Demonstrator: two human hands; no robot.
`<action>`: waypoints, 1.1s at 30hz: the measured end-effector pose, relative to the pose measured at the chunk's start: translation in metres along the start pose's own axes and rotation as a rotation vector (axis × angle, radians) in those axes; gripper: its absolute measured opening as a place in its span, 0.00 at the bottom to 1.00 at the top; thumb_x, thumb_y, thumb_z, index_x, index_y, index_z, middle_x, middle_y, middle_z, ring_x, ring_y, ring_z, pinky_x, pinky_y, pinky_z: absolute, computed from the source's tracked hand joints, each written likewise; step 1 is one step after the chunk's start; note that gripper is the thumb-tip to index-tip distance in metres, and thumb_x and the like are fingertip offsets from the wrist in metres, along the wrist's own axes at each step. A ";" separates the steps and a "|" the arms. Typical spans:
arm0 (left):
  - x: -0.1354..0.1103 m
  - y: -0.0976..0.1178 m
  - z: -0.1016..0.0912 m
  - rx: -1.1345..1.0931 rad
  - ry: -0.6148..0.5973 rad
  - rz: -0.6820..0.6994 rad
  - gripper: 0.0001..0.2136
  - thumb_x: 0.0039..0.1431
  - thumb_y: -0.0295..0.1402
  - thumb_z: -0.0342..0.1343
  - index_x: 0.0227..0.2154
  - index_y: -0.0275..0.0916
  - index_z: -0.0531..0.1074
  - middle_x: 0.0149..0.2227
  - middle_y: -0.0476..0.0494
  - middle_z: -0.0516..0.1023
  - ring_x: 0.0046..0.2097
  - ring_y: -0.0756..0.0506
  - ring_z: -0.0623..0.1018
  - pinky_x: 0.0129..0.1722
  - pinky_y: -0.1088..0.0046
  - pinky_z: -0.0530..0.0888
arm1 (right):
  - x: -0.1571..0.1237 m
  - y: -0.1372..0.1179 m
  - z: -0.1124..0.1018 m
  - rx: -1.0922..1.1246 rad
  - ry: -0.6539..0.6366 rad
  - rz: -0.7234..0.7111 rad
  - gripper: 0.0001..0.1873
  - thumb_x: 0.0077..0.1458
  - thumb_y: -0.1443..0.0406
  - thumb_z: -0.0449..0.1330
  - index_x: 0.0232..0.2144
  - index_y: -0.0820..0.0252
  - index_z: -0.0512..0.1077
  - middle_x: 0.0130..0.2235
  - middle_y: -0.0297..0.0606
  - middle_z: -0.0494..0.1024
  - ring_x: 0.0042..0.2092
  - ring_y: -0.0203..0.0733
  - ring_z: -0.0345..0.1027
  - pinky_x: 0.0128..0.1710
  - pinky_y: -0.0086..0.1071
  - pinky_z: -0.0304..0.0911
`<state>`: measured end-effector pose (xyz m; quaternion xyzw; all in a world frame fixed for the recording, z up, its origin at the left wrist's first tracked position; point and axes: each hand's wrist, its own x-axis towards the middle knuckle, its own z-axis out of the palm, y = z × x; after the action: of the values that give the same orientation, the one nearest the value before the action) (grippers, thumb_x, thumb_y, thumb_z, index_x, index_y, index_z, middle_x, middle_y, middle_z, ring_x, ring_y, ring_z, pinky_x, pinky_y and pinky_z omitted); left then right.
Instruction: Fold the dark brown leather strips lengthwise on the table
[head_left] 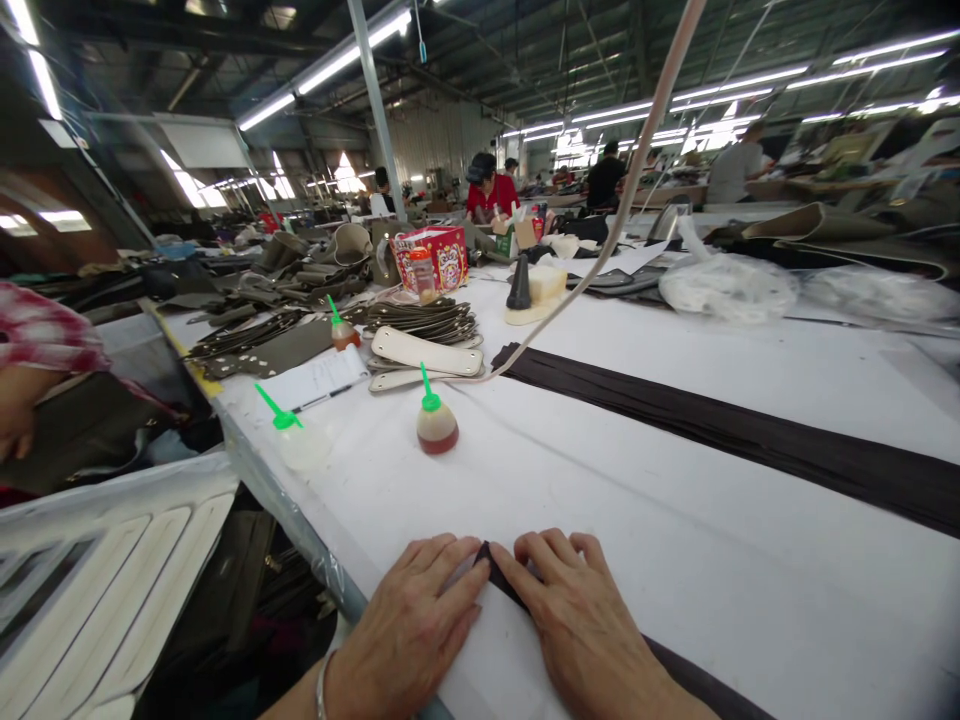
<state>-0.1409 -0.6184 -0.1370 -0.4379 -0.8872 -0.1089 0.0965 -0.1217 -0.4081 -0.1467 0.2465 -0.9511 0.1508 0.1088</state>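
A narrow dark fabric strip (694, 680) runs across the white tabletop at the near edge, its end lying between my hands. My left hand (420, 610), with a bangle at the wrist, has thumb and fingers closed at the tip of the strip. On the other side of the tip, my right hand (574, 610) presses the strip with its index finger, the other fingers curled against the table. Part of the strip is hidden under the right hand. Beyond them stands a squeeze bottle (437, 430) with a green nozzle and reddish-brown liquid.
A long stack of dark strips (720, 425) crosses the table. Further back are cream straps (427, 352), a notepad (315, 383), a clear bottle (304, 440) and a hanging hose (630, 180). A co-worker's checked sleeve (45, 325) shows at left, above a rack of pale panels (112, 600).
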 end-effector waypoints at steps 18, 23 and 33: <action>-0.003 0.000 0.000 -0.027 -0.003 -0.045 0.17 0.65 0.27 0.46 0.55 0.38 0.64 0.56 0.38 0.68 0.55 0.40 0.69 0.54 0.56 0.71 | 0.010 -0.006 -0.003 -0.106 -0.089 -0.032 0.28 0.53 0.76 0.54 0.56 0.55 0.63 0.41 0.38 0.71 0.42 0.48 0.61 0.43 0.47 0.48; -0.002 0.000 -0.001 -0.001 -0.036 -0.009 0.16 0.64 0.25 0.46 0.54 0.37 0.64 0.60 0.40 0.65 0.59 0.40 0.66 0.55 0.56 0.70 | 0.009 -0.001 -0.004 -0.093 -0.083 0.037 0.28 0.53 0.78 0.53 0.57 0.63 0.61 0.43 0.41 0.71 0.42 0.48 0.60 0.41 0.43 0.49; 0.006 -0.002 -0.010 -0.126 -0.080 -0.001 0.15 0.60 0.24 0.49 0.49 0.40 0.67 0.56 0.43 0.70 0.57 0.43 0.68 0.57 0.59 0.68 | -0.010 0.010 -0.010 0.083 -0.102 0.003 0.13 0.56 0.80 0.55 0.37 0.60 0.69 0.37 0.35 0.69 0.37 0.44 0.59 0.42 0.38 0.51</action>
<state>-0.1456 -0.6175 -0.1258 -0.4469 -0.8818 -0.1469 0.0332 -0.1175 -0.3918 -0.1425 0.2567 -0.9488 0.1773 0.0497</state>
